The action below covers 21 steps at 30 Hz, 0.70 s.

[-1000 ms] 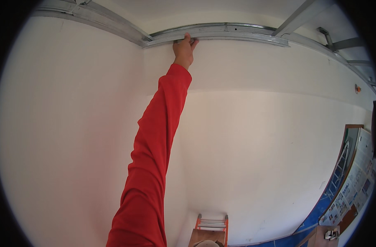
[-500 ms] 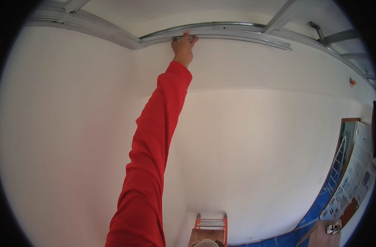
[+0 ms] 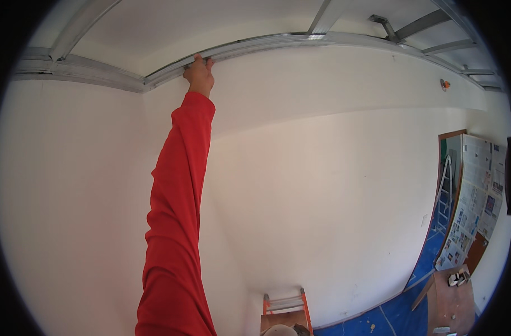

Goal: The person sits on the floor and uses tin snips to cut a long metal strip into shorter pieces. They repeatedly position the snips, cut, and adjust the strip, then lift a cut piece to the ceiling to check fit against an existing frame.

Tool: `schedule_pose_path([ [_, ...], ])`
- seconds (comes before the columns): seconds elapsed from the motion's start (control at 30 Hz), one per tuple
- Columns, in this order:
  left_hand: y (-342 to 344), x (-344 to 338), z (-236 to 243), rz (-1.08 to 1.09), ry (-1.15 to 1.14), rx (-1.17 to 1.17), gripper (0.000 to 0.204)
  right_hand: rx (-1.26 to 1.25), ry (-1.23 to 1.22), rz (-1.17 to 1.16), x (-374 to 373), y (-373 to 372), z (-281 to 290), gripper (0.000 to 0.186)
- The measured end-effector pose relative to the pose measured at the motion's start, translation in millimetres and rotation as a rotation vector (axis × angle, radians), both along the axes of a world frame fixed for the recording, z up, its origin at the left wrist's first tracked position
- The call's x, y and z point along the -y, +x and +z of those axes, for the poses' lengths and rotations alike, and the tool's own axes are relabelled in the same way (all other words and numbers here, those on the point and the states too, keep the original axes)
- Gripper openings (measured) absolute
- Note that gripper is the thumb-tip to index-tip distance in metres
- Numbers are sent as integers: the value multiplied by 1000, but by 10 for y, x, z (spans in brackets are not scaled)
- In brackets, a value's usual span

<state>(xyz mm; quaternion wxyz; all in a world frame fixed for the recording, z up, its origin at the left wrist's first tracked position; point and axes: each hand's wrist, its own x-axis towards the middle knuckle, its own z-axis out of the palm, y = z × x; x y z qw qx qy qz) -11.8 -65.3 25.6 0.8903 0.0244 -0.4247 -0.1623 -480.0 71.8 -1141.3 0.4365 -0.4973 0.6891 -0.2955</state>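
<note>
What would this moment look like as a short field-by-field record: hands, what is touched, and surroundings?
Left hand: left hand raised, fingers against the metal channel; firmness of grip unclear
Right hand: not in view
Clothing: red sleeve
Channel position: along the top of the white wall, reaching the corner at left
Overhead: grey metal bars
Below: orange ladder near the wall
Far right: door covered in printed sheets, brown table, blue floor
</note>
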Motion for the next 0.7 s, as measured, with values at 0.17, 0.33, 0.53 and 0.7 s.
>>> schedule_pose_path([
  [0.17,-28,-29,-78,42,12,-24,69,-3,-7,18,7,-43,-35,64],
  [0.33,22,-28,-88,-18,33,-9,70,-5,-14,27,45,-109,-44,64],
  [0.53,172,63,-13,-67,63,21,72,-5,-9,31,12,-145,-95,64],
  [0.7,166,54,17,-77,82,54,74,-2,-3,36,8,-124,-130,64],
])
